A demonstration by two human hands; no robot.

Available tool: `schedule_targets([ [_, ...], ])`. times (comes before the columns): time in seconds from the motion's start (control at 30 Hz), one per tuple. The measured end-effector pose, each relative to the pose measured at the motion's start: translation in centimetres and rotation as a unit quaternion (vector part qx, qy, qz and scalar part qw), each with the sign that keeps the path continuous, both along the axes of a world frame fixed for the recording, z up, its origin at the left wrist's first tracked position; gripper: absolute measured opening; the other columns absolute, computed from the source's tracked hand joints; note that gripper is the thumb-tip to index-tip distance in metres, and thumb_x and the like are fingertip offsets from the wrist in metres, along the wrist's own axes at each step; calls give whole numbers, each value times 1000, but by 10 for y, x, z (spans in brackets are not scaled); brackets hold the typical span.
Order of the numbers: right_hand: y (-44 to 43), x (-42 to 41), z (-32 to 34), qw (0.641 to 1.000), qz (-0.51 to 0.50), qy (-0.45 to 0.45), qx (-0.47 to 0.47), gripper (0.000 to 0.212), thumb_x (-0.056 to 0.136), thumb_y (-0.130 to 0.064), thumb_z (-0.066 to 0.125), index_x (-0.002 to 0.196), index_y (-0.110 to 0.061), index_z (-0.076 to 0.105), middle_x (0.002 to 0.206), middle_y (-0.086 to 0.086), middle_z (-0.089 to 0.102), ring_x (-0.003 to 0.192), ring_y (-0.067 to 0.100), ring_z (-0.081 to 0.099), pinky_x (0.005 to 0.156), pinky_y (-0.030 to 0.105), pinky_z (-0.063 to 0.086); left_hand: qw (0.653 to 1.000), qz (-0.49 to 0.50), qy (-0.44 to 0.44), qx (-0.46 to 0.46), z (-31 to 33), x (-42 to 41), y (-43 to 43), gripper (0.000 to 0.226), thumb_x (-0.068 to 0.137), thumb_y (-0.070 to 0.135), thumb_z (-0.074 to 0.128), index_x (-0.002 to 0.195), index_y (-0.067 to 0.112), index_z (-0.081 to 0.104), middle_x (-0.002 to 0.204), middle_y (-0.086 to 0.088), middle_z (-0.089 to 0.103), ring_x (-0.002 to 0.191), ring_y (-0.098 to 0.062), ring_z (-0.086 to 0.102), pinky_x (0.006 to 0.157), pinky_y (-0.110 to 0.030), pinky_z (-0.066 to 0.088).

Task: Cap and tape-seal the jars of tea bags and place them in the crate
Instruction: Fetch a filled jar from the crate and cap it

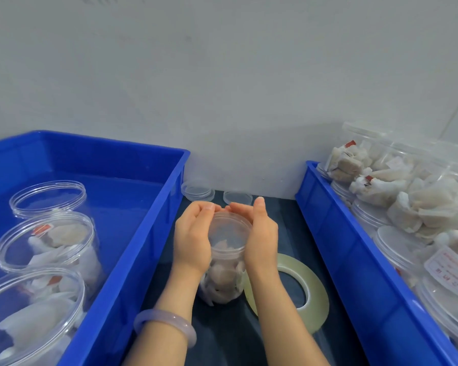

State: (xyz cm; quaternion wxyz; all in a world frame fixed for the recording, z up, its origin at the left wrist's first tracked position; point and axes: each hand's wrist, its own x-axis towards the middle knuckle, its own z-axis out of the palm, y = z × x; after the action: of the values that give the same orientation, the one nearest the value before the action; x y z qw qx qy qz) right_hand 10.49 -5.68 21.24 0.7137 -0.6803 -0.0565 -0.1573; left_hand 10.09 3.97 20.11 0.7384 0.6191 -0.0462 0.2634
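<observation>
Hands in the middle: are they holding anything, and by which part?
Yes: the left hand and right hand grip the lid of the jar of tea bags, cupped round its rim from either side.

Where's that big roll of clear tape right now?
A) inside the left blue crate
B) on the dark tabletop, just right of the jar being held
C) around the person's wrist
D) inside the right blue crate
B: the tape roll lies flat on the dark tabletop, just right of the jar.
</observation>
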Motion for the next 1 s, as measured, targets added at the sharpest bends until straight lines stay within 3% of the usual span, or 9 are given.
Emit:
schedule_targets([
  [0.13, -1, -13, 2, 999, 49, -13, -16, 39, 100, -33, 42, 73, -34, 69, 77, -29, 69, 77, -16, 61, 67, 2, 42, 1000, -7, -17, -20, 1, -2, -3, 16, 90, 21, 52, 85, 13, 64, 75, 15, 69, 73, 4, 61, 67, -10, 46],
  [0.23, 5, -18, -5, 1000, 1, -16, -2, 29, 98, -35, 47, 92, -22, 73, 93, -7, 73, 93, 6, 66, 83, 23, 50, 997, -74, -25, -14, -1, -5, 1, 24, 85, 31, 50, 95, 16, 65, 89, 7, 71, 87, -2, 64, 77, -14, 49],
  [0.3, 12, -19, -8, 998, -51, -19, 14, 28, 97, -31, 51, 92, -13, 72, 88, -3, 72, 87, 11, 65, 81, 31, 50, 998, -64, -25, 3, -3, -7, 1, 29, 83, 35, 47, 96, 17, 66, 92, 4, 70, 86, 0, 64, 74, -12, 48],
  [0.4, 16, -19, -8, 995, -99, -7, 21, 28, 90, -26, 47, 91, -13, 72, 86, -5, 71, 86, 11, 64, 80, 31, 51, 1000, -19, -14, -20, -2, -5, -3, 29, 80, 30, 45, 89, 15, 68, 87, 1, 69, 79, 0, 63, 67, -11, 47],
  [0.5, 14, -18, -8, 993, -112, 14, 12, 28, 94, -14, 45, 86, -20, 71, 82, -8, 70, 83, 6, 63, 78, 30, 52, 1000, -8, 5, -19, -3, -4, -4, 21, 86, 22, 48, 89, 15, 68, 89, -2, 69, 84, -11, 63, 68, -14, 49],
  [0.63, 17, -21, -6, 994, -103, 22, 18, 33, 83, -29, 42, 91, -18, 72, 86, -8, 71, 87, 7, 64, 79, 26, 52, 999, -34, 6, -17, -6, -6, -2, 16, 86, 26, 53, 96, 20, 65, 98, 1, 68, 89, -9, 63, 71, -15, 50],
  [0.7, 16, -22, -6, 994, -106, 25, 16, 29, 89, -19, 43, 98, -15, 71, 92, -9, 70, 92, 8, 62, 82, 24, 50, 998, -43, 33, -37, -9, -6, -2, 13, 89, 23, 56, 98, 20, 64, 104, -1, 67, 94, -10, 63, 75, -19, 48],
  [0.83, 16, -32, -3, 993, -119, 24, 3, 32, 92, -8, 39, 92, -26, 66, 86, -17, 66, 85, -4, 60, 69, 7, 45, 988, -32, 108, -109, -9, -18, -7, 22, 72, 29, 52, 76, 19, 71, 79, -3, 70, 83, -23, 63, 77, -38, 49],
  [1.0, 14, -51, 7, 991, -123, 47, -10, 30, 93, -11, 38, 93, -25, 64, 86, -18, 62, 84, 1, 58, 66, 8, 43, 984, -10, 142, -108, 2, -36, -10, 26, 87, 15, 48, 70, 16, 67, 65, -1, 64, 70, -21, 59, 60, -31, 46],
])
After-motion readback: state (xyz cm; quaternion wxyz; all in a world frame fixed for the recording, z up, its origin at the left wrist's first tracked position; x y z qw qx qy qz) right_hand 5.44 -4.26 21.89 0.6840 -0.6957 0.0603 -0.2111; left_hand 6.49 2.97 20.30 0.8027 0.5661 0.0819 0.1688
